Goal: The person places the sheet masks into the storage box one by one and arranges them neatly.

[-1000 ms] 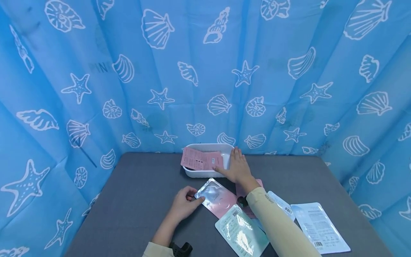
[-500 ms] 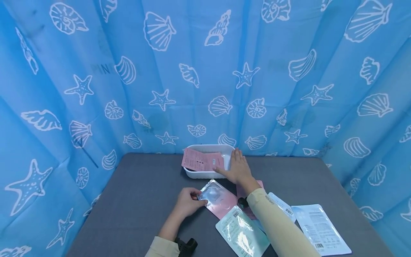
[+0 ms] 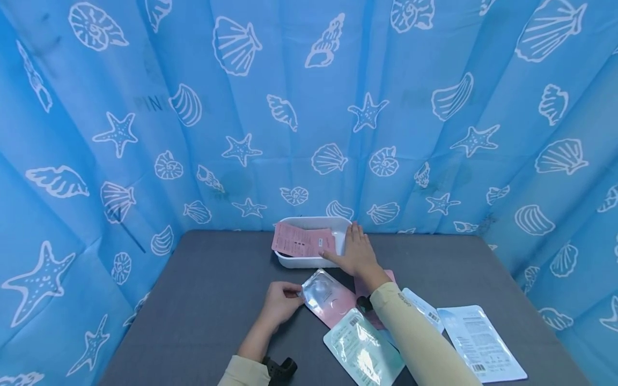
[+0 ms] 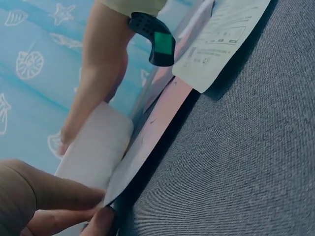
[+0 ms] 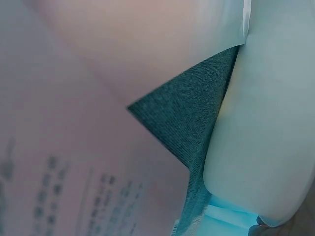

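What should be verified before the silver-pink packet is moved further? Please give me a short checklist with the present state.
1. Left hand has a grip: ok, it pinches one corner of the silver-pink packet.
2. That packet is uncovered: not ok, the green packet overlaps its near end.
3. White tray is supported: ok, the right hand rests on its right end.
4. Pink packets lie fully inside the tray: not ok, they reach over the left rim.
5. Silver-pink packet is sealed: cannot tell.
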### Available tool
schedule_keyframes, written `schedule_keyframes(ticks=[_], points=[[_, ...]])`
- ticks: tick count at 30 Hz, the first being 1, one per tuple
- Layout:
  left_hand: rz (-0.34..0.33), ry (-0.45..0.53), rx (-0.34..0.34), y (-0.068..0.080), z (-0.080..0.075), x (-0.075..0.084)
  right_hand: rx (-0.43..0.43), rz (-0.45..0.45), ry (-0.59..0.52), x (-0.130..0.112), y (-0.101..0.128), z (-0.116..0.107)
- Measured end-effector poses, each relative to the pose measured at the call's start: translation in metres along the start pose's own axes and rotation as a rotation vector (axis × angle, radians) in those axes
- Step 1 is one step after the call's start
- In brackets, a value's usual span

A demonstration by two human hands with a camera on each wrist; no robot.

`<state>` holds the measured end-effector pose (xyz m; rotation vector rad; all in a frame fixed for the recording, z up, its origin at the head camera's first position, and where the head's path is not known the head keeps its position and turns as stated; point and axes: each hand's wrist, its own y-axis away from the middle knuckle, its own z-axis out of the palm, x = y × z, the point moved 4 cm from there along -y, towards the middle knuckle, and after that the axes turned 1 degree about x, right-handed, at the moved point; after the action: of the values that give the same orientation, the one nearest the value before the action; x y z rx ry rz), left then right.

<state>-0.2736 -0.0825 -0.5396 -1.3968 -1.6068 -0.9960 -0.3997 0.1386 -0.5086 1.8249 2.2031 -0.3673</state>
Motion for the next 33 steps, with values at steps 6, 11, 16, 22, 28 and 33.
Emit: schedule_keyframes(ticks=[6,11,16,22,28,33], points=[[-0.014,0.015,-0.005,0.002,0.001,0.001,0.002,0.003,-0.009,0.0,0.001,-0.001],[0.001,0.026,-0.041,0.003,0.001,0.003,0.012,-0.002,0.002,0.001,0.0,0.0],[0.007,0.064,-0.087,0.002,0.003,0.002,0.013,-0.007,0.011,0.002,-0.002,0.001],[0.006,0.161,-0.115,0.002,0.008,0.002,0.016,-0.004,0.013,0.001,-0.001,0.001],[0.019,0.198,-0.123,0.005,0.016,0.002,0.012,-0.007,0.01,0.0,0.001,-0.001],[0.046,0.162,-0.083,0.004,0.021,0.0,0.015,-0.011,0.018,0.0,0.002,-0.001]])
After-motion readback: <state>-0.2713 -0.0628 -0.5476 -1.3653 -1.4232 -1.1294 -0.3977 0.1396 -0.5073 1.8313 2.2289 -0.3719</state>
